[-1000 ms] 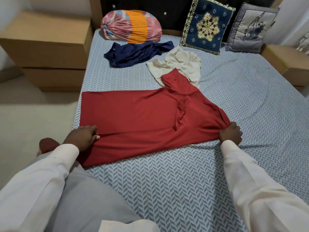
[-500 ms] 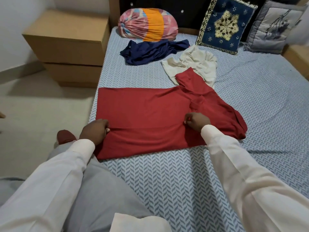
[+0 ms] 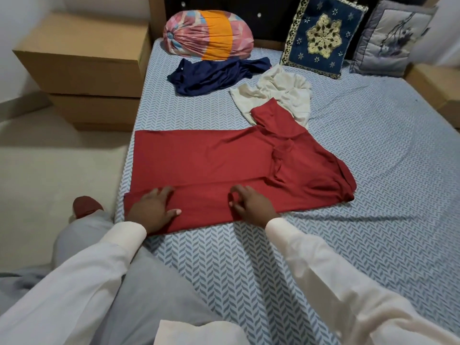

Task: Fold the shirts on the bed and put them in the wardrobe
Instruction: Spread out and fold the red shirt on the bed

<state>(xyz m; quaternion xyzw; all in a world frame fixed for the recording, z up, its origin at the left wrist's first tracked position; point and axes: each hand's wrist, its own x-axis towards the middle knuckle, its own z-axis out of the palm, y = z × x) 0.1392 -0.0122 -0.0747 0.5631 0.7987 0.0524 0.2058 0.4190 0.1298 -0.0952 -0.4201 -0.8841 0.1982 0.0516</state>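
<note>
Left hand (image 3: 153, 207): released, palm down, fingers spread and straight, thumb out to the side. It presses flat on the lower left part of the red shirt (image 3: 211, 158).

Right hand (image 3: 251, 205): fingers bent, with the forefinger and thumb curled toward each other. The fingertips rest on the near edge of the same shirt, centre of the frame. Whether they grasp a pinch of cloth cannot be told.

Shirts, count three, all on the bed (image 3: 373, 183):
- The red shirt lies spread across the middle of the frame, and its upper sleeve overlaps the cream shirt.
- The cream shirt (image 3: 281, 93) lies crumpled just above it.
- The navy shirt (image 3: 214, 75) lies crumpled further up, to the left of the cream one.

Other items:
- One striped bundle (image 3: 209, 34), top centre.
- Two cushions, top right: one blue cushion (image 3: 321, 36) and one grey cushion (image 3: 390, 38).
- Two stacked cardboard boxes (image 3: 82, 61), upper left, beside the bed.
</note>
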